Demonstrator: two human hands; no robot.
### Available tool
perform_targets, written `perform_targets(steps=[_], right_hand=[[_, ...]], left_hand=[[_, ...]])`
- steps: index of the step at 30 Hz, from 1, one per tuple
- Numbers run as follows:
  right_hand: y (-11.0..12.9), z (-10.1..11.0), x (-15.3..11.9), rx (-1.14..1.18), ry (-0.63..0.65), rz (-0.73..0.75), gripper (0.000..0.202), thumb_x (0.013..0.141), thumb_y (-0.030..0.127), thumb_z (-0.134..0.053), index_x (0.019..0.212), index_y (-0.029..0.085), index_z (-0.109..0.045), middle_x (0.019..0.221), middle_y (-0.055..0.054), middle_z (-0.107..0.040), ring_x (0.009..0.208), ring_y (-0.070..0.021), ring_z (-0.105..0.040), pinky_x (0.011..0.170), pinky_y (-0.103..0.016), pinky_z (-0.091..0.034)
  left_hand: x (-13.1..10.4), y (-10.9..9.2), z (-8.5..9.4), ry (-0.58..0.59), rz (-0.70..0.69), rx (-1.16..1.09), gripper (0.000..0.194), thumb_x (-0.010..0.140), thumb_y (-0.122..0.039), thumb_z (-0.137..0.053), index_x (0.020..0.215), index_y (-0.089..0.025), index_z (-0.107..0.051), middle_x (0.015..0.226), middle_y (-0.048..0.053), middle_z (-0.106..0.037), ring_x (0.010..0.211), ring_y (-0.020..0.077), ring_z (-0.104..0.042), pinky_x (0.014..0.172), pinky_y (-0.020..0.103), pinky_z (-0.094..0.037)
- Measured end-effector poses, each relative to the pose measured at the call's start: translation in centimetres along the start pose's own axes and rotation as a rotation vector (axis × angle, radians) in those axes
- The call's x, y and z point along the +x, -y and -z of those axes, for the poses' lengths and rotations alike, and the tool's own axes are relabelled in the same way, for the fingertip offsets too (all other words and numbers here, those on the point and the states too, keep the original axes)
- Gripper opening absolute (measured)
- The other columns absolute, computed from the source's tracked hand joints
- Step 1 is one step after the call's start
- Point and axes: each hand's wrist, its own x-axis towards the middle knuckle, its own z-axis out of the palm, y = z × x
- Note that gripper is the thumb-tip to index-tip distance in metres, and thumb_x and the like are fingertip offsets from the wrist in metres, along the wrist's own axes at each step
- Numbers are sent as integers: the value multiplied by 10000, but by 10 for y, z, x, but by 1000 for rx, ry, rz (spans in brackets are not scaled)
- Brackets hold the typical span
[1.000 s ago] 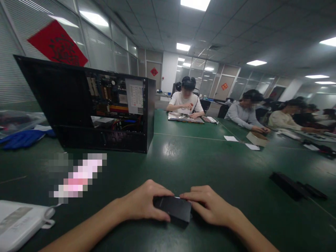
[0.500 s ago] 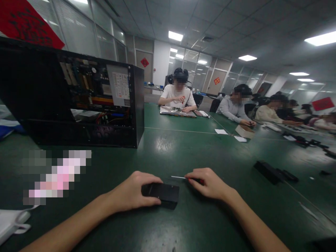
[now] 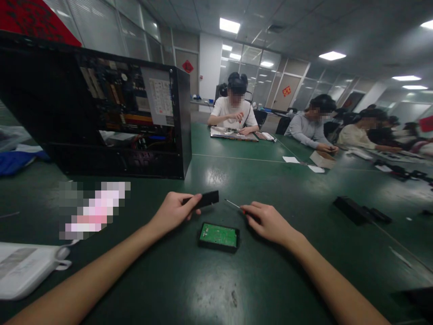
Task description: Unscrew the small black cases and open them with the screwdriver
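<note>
Held above the table, a flat black cover [image 3: 208, 198] is pinched between the thumb and fingers of my left hand [image 3: 177, 210]. Below it a black case [image 3: 218, 246] lies on the table with its top off, and a green circuit board [image 3: 219, 235] shows inside. My right hand [image 3: 269, 221] is closed around a screwdriver [image 3: 233, 204] with a red grip and a thin metal shaft. The shaft points left, its tip a little short of the cover and not touching it. My right fingers hide most of the screwdriver's handle.
An opened computer tower [image 3: 187, 122] stands at the left, behind a blurred pink item [image 3: 96, 212]. At the lower left lies a white device [image 3: 30, 271] with a strap. Black parts [image 3: 352, 210] rest at the right. Across the green table [image 3: 237, 174] several people sit working.
My left hand has lifted the cover up off the black case, baring the green board. The screwdriver's shaft now slants up to the left. The view has shifted slightly.
</note>
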Motion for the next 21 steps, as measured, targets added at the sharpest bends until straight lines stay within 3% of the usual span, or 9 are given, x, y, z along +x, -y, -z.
perform_targets(steps=[2,4,10,13,16,19,21], right_hand=[[1,-1,0,6,-6,-22,393,1021,236,-470,1343,157,-680,1091,-95,-706,920,-193,-684,862,-330,-532],[1,-1,-1,0,-4,-41,397,1018,239,-472,1348,158,-679,1097,-96,-704,913,-194,-684,860,-337,-538],[2,-6,-1,-68,31,-64,384,1010,255,-497,1335,189,-690,1131,-99,-707,959,-204,-700,892,-344,-549],[3,-6,0,-113,54,-62,376,1006,245,-495,1323,209,-693,1187,-101,-702,982,-210,-704,888,-354,-560],[9,-2,-2,-136,-6,-43,374,1038,302,-475,1336,200,-675,1280,-133,-678,1093,-255,-681,922,-411,-568],[27,0,-4,-62,-101,22,457,1054,430,-491,1419,179,-605,1388,-165,-632,1236,-292,-614,1032,-483,-532],[47,-3,-4,8,-99,73,589,1014,518,-565,1490,172,-533,1457,-177,-592,1300,-308,-575,1095,-516,-495]], left_hand=[[4,3,2,94,105,-10,647,1001,-651,-481,765,-141,-802,455,8,-593,426,135,-519,484,243,-376],[6,4,1,139,127,-8,615,992,-647,-505,815,-144,-811,560,26,-685,455,137,-544,494,245,-383],[3,9,-6,78,-137,287,391,1004,-481,-588,932,-192,-842,863,49,-810,737,195,-714,660,272,-468],[4,16,-4,51,-221,396,297,996,-410,-619,952,-206,-830,959,57,-812,867,223,-739,768,301,-516],[5,20,-1,41,-277,474,244,989,-363,-632,959,-200,-811,977,68,-793,917,238,-734,808,331,-538],[5,21,0,10,-303,499,244,1001,-362,-618,982,-195,-795,982,72,-777,931,237,-725,819,341,-545],[3,21,0,7,-310,512,227,987,-369,-641,980,-194,-787,978,72,-766,925,236,-719,816,340,-546]])
